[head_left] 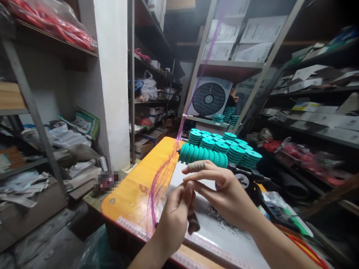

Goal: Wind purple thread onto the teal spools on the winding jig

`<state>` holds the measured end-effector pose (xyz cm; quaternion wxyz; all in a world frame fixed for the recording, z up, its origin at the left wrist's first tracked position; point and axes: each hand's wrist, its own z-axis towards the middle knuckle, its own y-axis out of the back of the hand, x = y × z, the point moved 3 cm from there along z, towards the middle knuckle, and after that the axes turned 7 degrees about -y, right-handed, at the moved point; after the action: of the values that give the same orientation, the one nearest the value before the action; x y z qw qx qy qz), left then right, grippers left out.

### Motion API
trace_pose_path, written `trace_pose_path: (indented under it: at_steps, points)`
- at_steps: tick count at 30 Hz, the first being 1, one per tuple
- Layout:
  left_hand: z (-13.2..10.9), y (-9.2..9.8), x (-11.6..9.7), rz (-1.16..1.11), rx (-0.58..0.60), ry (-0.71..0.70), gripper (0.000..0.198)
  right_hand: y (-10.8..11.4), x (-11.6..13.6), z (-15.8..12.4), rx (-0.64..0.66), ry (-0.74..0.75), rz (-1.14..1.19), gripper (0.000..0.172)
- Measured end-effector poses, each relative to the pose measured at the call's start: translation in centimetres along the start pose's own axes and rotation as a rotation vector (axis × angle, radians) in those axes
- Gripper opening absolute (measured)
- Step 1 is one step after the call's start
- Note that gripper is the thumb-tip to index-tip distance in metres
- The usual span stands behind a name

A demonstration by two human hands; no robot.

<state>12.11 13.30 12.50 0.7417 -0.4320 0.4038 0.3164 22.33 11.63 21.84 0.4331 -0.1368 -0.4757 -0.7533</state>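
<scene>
My left hand [175, 216] is curled closed over the orange table [126, 194], pinching a bundle of thin purple threads [159, 183] that fan down from a strand rising toward the shelves. My right hand [221, 190] hovers just right of it with fingers stretched out and apart, a taped index finger pointing left. Directly behind my right hand lies a horizontal row of teal spools [203, 155] on a rod. More teal spools [232, 147] stand stacked upright behind that row.
A white sheet [224, 239] with small dark bits covers the table's near right. A black gauge device [246, 179] sits right of my hands. Metal shelves with boxes, a white fan [209, 98] and clutter surround the table.
</scene>
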Motion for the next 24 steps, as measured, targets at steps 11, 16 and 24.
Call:
trace_pose_path:
  at_steps: [11,16,24]
  points:
    - [0.0,0.5,-0.2,0.009,0.085,0.074,0.024,1.5,-0.3,-1.6,-0.018,0.177,-0.486,0.011]
    - [0.0,0.8,-0.4,0.283,0.121,0.013,0.029,0.9,0.5,-1.7,0.009,0.307,-0.829,0.009]
    - [0.0,0.5,-1.4,0.533,0.186,-0.115,0.028,-0.5,0.9,-2.1,0.051,0.413,-1.123,0.011]
